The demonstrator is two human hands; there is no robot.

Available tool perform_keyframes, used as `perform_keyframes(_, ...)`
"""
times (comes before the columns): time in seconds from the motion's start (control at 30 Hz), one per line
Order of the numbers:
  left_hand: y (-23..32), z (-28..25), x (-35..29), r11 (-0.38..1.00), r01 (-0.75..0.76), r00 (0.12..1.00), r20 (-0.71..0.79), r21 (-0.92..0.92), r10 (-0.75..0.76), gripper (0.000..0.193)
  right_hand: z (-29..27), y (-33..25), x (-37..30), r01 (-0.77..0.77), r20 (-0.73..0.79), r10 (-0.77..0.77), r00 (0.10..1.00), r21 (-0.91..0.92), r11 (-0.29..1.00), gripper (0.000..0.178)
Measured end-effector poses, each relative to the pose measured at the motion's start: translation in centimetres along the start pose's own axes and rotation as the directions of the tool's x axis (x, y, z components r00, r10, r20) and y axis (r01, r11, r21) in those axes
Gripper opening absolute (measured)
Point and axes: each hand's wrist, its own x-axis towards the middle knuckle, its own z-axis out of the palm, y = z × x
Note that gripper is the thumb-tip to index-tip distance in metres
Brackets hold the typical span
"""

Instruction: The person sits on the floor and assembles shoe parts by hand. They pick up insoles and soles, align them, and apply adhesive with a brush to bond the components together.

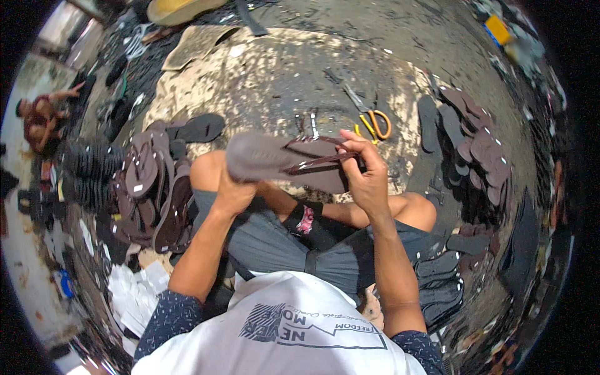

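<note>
A brown flip-flop (256, 156) with dark glossy straps is held up sideways above my crossed legs. My left hand (234, 195) grips its heel end from below, the fingers hidden behind the sole. At the other end my right hand (367, 169) pinches it near the toe, thumb and fingers by the strap. Beyond the flip-flop, a pair of scissors (369, 115) with orange-yellow handles lies on the worn, stained board (250, 81). Small strap-like pieces (314, 123) lie on the board just past the flip-flop.
Brown flip-flops (142, 175) are heaped at my left, and more brown soles (484, 150) are piled at right. Dark soles (437, 275) stack beside my right knee. White paper (134, 294) lies at lower left. Another person (45, 119) sits at far left.
</note>
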Motion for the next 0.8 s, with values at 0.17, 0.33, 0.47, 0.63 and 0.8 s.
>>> perform_keyframes(0.17, -2.2, -2.3, 0.3, 0.857, -0.362, 0.932, 0.117, 0.366, 0.343, 0.064, -2.9, 0.0, 1.0, 0.230, -0.033, -0.239, 0.971, -0.168, 0.959, 0.022)
perform_keyframes(0.33, 7.6, -1.5, 0.2, 0.981, 0.129, 0.980, 0.167, -0.148, -0.104, 0.053, -3.6, 0.1, 4.0, 0.379, 0.087, -0.369, 0.926, -0.198, 0.904, 0.021)
perform_keyframes(0.47, 9.7, -4.4, 0.0, 0.870, -0.151, 0.984, 0.156, 0.470, 0.087, 0.046, -2.9, 0.7, 6.7, 0.551, 0.179, -0.522, 0.834, -0.203, 0.809, 0.035)
perform_keyframes(0.63, 3.0, -30.3, -2.0, 0.723, -0.029, 0.890, -0.311, 0.691, 0.334, 0.053, -17.1, 15.6, 12.1, 0.143, -0.012, -0.183, 0.983, -0.573, 0.807, 0.037)
perform_keyframes(0.8, -0.2, -36.7, -8.3, 0.621, 0.440, 0.862, -0.498, 0.649, -0.090, 0.055, -31.2, 20.0, 16.2, -0.147, -0.170, -0.019, 0.985, -0.898, 0.415, 0.033)
